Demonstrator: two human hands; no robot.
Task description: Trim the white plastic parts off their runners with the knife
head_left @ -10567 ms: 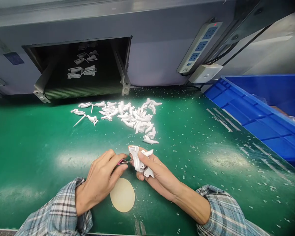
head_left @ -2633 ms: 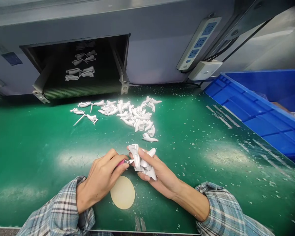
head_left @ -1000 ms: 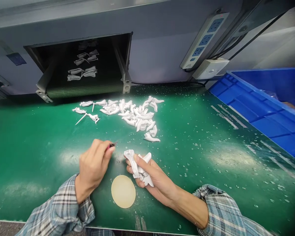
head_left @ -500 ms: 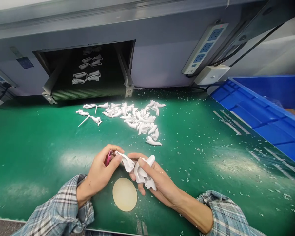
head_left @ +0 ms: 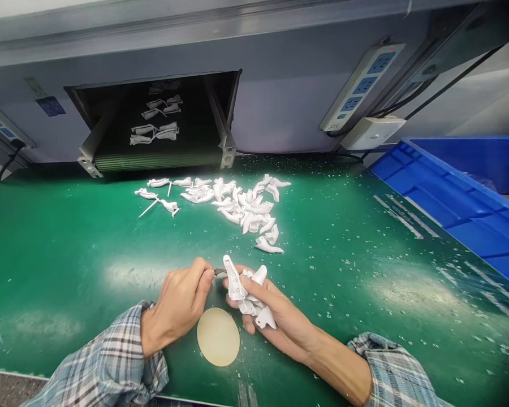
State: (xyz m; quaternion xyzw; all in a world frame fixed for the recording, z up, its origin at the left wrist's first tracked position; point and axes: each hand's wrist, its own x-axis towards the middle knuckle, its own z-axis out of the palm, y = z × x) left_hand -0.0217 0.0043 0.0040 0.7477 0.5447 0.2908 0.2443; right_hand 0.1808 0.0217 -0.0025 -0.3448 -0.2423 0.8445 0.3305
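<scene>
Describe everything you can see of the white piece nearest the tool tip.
The white piece looks like moulded plastic, narrow on top, wider below, with small round details in its face. The right hand holds it nearly upright, beside other white pieces. The tool tip is close; contact is unclear.

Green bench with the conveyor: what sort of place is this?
Probably a factory workstation: white parts lie on a conveyor belt and heaped on the green bench, with a blue bin at the right.

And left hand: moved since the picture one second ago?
Yes: the left hand has shifted right and slightly nearer the wearer, judged against the pale disc.
</scene>
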